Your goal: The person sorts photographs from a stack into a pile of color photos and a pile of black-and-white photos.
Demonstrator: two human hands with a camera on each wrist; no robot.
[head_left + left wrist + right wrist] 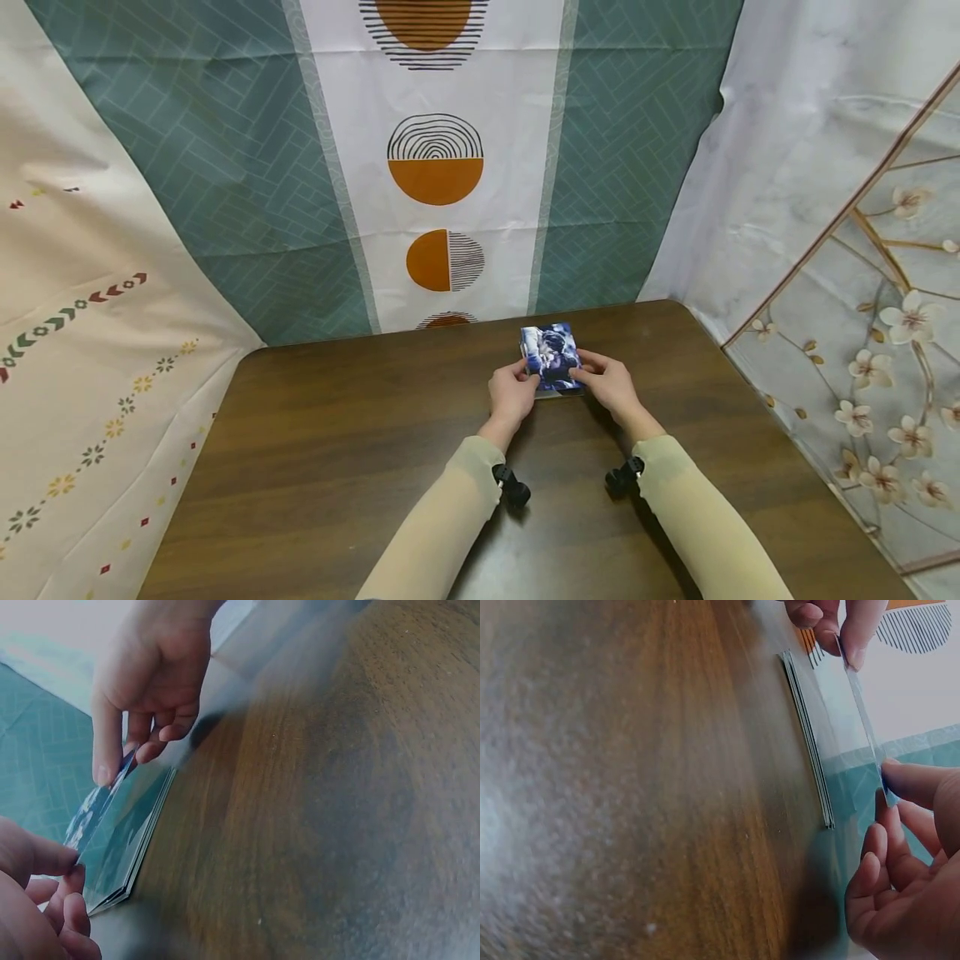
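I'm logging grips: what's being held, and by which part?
The card, by opposite side edges: the left hand pinches one, the right hand the other.

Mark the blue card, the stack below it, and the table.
Blue card (552,355): head view, middle of printed face.
Stack (808,742): right wrist view, its layered edge.
Table (352,442): head view, bare wood-grain top.

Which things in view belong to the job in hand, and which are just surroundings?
Part of the job:
left hand and right hand
blue-patterned card, pinched by both
glossy layered stack beneath it

Surroundings:
table
fabric hangings
wrist cameras
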